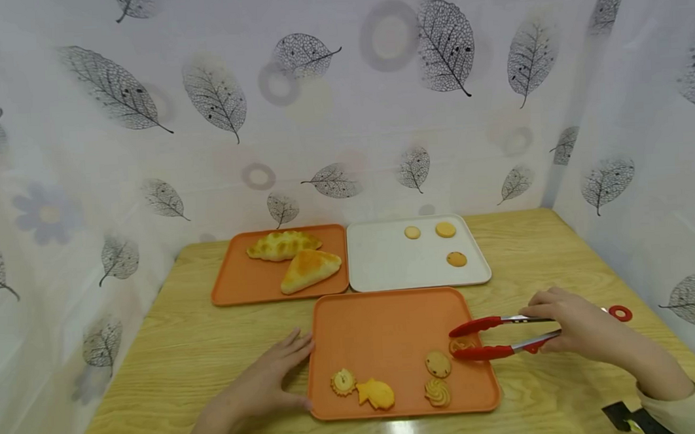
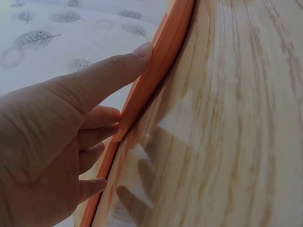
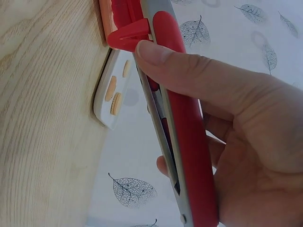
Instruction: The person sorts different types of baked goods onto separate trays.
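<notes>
My right hand [image 1: 589, 329] grips metal tongs with red tips [image 1: 490, 353], seen close up in the right wrist view as red-sleeved handles [image 3: 189, 137]. The spread tips lie either side of a round cookie [image 1: 462, 347] at the right edge of the front orange tray [image 1: 383, 333]. Near them are a speckled round cookie [image 1: 438, 364] and a swirl cookie [image 1: 438, 393]. A scalloped cookie [image 1: 344, 382] and a fish-shaped cookie [image 1: 378, 394] lie at the tray's lower left. My left hand [image 1: 268, 382], fingers extended, touches the tray's left rim.
Behind, a second orange tray [image 1: 239, 282] bears a braided bread [image 1: 284, 245] and a triangular bread [image 1: 310, 270]. Beside it, a white tray [image 1: 385, 267] holds three round cookies. A leaf-patterned curtain [image 1: 342, 112] surrounds the wooden table [image 1: 532, 253].
</notes>
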Motion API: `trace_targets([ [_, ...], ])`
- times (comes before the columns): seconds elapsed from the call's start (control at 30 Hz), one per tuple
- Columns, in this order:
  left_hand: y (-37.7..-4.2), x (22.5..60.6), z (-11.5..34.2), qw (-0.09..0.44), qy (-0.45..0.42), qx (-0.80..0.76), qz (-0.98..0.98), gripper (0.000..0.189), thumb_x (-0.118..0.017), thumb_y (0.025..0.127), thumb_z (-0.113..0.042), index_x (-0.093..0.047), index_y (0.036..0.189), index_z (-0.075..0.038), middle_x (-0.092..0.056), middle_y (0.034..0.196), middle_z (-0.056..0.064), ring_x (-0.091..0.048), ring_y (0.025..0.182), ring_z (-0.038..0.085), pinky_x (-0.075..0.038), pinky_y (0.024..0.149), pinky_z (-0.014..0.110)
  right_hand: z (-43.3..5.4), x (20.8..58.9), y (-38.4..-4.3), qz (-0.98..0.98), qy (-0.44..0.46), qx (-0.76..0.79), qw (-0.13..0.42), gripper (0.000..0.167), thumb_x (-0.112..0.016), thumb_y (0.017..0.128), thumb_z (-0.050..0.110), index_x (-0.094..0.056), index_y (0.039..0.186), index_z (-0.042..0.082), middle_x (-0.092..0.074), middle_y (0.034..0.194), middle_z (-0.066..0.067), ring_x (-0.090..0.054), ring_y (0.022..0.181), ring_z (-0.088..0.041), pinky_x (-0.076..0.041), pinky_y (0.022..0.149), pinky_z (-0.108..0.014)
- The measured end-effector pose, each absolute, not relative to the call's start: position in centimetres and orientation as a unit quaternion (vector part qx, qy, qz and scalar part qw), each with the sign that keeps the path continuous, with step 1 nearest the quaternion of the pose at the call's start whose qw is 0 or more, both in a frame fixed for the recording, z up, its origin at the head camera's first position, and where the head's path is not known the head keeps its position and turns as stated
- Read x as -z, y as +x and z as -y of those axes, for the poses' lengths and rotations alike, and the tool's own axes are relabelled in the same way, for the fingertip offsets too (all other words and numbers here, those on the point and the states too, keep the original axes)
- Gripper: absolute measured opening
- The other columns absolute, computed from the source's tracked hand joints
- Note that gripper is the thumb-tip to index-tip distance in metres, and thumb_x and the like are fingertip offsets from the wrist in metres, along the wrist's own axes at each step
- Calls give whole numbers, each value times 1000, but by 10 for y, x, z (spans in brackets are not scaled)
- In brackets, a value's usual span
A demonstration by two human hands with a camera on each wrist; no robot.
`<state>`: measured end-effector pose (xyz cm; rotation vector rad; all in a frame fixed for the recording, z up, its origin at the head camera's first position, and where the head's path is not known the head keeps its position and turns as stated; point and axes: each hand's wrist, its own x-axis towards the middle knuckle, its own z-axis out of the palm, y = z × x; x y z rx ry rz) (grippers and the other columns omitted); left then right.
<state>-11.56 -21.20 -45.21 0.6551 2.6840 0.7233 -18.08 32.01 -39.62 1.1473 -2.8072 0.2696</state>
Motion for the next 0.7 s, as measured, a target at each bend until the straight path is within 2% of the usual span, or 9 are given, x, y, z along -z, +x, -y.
trace_targets([
  [0.33, -115, 451, 211, 140, 229, -252, -930, 103, -70, 73, -66, -31, 154, -17, -24, 163, 0, -13, 152, 30, -23, 116, 61, -319, 399, -184, 909, 391, -99, 101, 54, -93, 52, 23, -75, 101, 11, -60, 91, 12, -49, 80, -3, -47, 62, -25],
  [0.7, -115, 451, 211, 138, 231, -250, -930, 102, -70, 73, -65, -31, 154, -16, -24, 163, 1, -13, 152, 31, -23, 116, 61, -309, 389, -193, 923, 358, -84, 110, 52, -93, 54, 21, -75, 102, 10, -60, 89, 9, -51, 76, -7, -47, 62, -27],
])
